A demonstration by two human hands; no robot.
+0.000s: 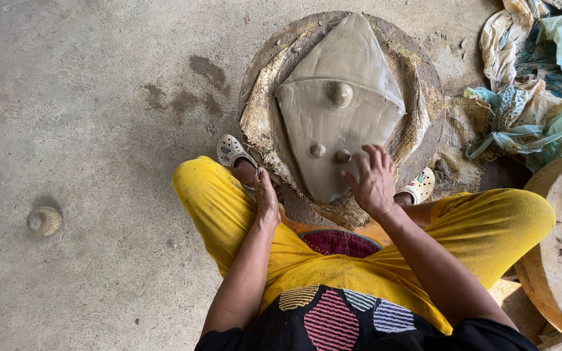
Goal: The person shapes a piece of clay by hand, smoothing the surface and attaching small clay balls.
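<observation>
Directly under right-hand fingers [373, 159]: clay slab [333, 117].

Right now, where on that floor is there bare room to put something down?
The wide concrete floor left of the round board is free, apart from a small clay lump. The right side is crowded: crumpled cloths and plastic and a round slab. The right hand rests on the clay piece, the left hand at the board's edge.

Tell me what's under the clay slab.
The clay slab lies on coarse sacking spread over a round board. The middle of both is covered by the slab.
</observation>
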